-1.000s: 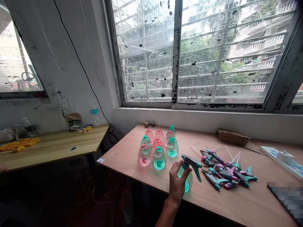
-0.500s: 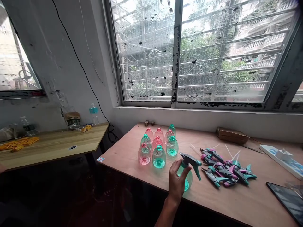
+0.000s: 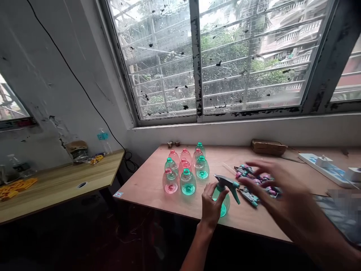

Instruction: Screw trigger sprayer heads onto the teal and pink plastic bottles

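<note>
My left hand point(image 3: 212, 206) is wrapped round a clear green spray bottle point(image 3: 224, 203) that stands near the table's front edge and carries a grey and teal trigger head point(image 3: 227, 183). My right hand point(image 3: 278, 192) hovers, blurred, above a pile of teal and pink trigger heads point(image 3: 249, 174), fingers spread, holding nothing. Left of the held bottle stands a cluster of several open pink and green bottles point(image 3: 184, 170).
The plywood table point(image 3: 146, 184) runs along the window wall. A brown box point(image 3: 267, 146) and a white tray point(image 3: 324, 169) lie at the back right. A blurred dark flat object point(image 3: 338, 214) is at the right front. A second wooden table point(image 3: 56, 184) stands left.
My right hand has come into view from the right and reached over the pile of trigger heads. The camera has turned right and down. My left hand still grips the bottle.
</note>
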`<state>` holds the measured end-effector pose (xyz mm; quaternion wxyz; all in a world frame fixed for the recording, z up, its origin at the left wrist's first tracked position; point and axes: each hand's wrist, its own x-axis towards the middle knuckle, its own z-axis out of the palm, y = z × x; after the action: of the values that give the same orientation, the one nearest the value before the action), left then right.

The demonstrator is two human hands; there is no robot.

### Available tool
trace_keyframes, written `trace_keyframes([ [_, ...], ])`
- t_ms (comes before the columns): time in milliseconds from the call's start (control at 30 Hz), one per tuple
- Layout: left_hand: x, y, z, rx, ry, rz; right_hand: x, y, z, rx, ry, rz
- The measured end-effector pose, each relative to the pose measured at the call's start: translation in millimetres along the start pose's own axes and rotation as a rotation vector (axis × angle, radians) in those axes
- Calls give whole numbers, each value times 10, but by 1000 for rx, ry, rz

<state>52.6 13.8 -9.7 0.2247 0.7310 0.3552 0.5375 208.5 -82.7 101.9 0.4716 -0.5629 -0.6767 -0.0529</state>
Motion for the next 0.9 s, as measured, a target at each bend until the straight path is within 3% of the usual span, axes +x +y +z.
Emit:
trace_keyframes([
  [133,49,67,-16,178,-173,190,36,407,409,-32,-272,136],
  [267,92,80,19,328,-323,330,-222,866,586,226,-460,248],
  [400,47,66,147,430,-447,424,-483,1109,656,498,-428,338],
  [533,40,97,240,458,-511,446,-596,1175,732,714,-395,426],
  [700,127,182,139,351,-621,488,-612,1207,761,712,-293,466],
  [800,111,113,7,206,-555,402,-620,1228,778,728,-283,500],
  [900,42,-88,-102,135,-268,173,-618,1241,800,760,-288,532],
])
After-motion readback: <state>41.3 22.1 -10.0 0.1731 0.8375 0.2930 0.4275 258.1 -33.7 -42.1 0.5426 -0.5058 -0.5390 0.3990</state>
